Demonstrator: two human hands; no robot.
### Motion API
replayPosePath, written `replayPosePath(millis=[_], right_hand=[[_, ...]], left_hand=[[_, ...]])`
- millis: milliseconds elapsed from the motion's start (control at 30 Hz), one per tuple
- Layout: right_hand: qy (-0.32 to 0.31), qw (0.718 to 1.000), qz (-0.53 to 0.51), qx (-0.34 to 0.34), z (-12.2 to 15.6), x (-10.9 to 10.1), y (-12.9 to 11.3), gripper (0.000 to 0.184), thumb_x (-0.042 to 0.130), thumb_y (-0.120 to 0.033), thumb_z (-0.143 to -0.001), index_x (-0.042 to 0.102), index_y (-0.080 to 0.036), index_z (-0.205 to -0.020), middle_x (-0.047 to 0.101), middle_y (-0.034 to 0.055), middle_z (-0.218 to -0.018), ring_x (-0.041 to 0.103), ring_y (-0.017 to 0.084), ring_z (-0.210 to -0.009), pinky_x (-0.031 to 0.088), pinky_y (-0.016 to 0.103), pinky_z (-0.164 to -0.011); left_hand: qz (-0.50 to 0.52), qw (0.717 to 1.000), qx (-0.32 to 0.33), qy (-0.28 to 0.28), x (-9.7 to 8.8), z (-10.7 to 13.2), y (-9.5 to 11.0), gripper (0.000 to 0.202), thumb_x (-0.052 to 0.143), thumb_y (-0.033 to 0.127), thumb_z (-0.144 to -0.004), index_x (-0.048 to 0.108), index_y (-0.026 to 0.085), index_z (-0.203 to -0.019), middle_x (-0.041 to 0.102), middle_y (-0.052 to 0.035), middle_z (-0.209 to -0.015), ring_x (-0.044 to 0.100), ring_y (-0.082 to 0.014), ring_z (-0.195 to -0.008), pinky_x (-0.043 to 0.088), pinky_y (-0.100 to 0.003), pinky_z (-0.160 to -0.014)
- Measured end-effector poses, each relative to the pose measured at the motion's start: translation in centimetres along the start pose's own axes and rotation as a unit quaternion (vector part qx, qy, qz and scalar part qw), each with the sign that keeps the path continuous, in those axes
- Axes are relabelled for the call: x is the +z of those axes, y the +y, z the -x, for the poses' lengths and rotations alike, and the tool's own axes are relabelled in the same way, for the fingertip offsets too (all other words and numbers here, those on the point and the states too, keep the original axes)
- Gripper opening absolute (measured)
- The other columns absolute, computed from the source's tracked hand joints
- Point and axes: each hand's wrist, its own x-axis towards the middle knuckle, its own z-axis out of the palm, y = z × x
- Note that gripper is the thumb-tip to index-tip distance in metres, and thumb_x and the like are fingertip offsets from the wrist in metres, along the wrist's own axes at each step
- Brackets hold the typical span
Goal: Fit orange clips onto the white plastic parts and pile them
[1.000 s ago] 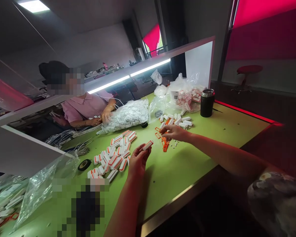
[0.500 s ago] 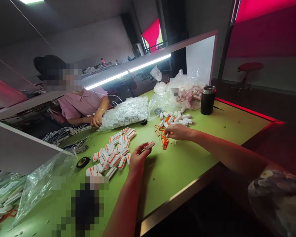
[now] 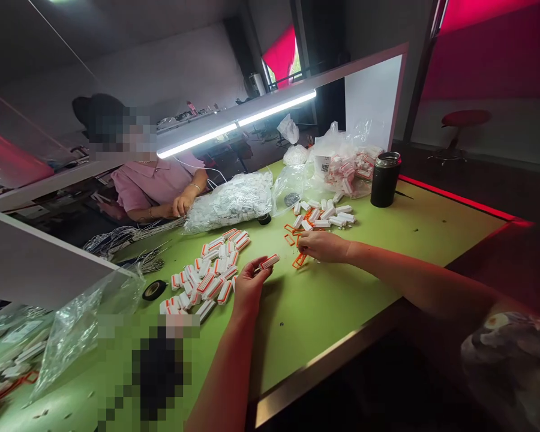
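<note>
My left hand [image 3: 247, 289] is closed around the lower end of a white connector housing with an orange rim [image 3: 269, 261], held just above the green table, its dotted face showing. To the right, my right hand [image 3: 324, 246] reaches down into a small heap of thin orange frames [image 3: 299, 261]. Its fingers are bent together at the heap, and whatever lies between them is hidden. Left of my left hand lies a pile of white housings with orange rims [image 3: 213, 282]. White housings [image 3: 342, 219] without a visible orange rim lie beyond my right hand.
A bulging clear bag of white parts [image 3: 234, 201] lies at the far side, near a co-worker's hand [image 3: 182, 205]. Another filled bag [image 3: 342, 165] stands beside a black tumbler [image 3: 385, 180]. Black tape [image 3: 154, 290], grey wires [image 3: 139, 262] and an open plastic bag [image 3: 87, 333] are at left.
The view has shifted slightly. My right hand has moved a little deeper over the orange frames, covering more of them. My left hand still holds the housing.
</note>
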Motion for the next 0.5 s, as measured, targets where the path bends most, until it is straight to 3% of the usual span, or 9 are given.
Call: replayPosePath(millis=[100,200,367,500], right_hand=[[0.028,0.998,-0.042,-0.026,0.0,-0.1,0.4,0.013,0.058,-0.010,-0.087,0.069,-0.015,-0.086,0.066,0.0076,-0.095,0.059,0.016,-0.084,0.041,0.025,-0.077],[0.017,0.996,-0.081,-0.027,0.0,0.1,0.2,0.013,0.060,-0.009,-0.083,0.071,-0.016,-0.082,0.068,0.0053,-0.087,0.060,0.016,-0.080,0.042,0.026,-0.076],[0.068,0.984,-0.162,-0.011,0.0,-0.4,-0.1,0.012,0.061,-0.013,-0.082,0.072,-0.016,-0.080,0.071,0.0049,-0.083,0.063,0.019,-0.077,0.047,0.030,-0.077],[0.141,0.975,-0.166,0.048,-0.2,-2.0,1.7,0.012,0.061,-0.020,-0.084,0.072,-0.016,-0.085,0.071,0.0070,-0.087,0.063,0.020,-0.080,0.048,0.031,-0.078]], left_hand=[[-0.106,0.992,0.042,0.055,-1.5,-1.1,-0.4,0.048,0.077,0.032,-0.060,0.072,0.016,-0.105,0.075,-0.0058,-0.081,0.068,-0.0200,-0.075,0.052,-0.034,-0.078],[-0.241,0.963,0.086,0.084,-2.9,-1.8,-0.6,0.038,0.068,0.029,-0.067,0.074,0.018,-0.103,0.073,-0.0047,-0.077,0.066,-0.0219,-0.074,0.051,-0.035,-0.075],[-0.370,0.912,0.147,0.099,-4.6,-2.3,-0.5,0.033,0.058,0.022,-0.069,0.073,0.018,-0.097,0.074,-0.0079,-0.087,0.067,-0.0257,-0.086,0.050,-0.038,-0.084],[-0.435,0.879,0.161,0.108,-5.1,-2.3,-0.4,0.038,0.054,0.021,-0.070,0.071,0.015,-0.104,0.072,-0.0132,-0.100,0.065,-0.0297,-0.095,0.048,-0.043,-0.090]])
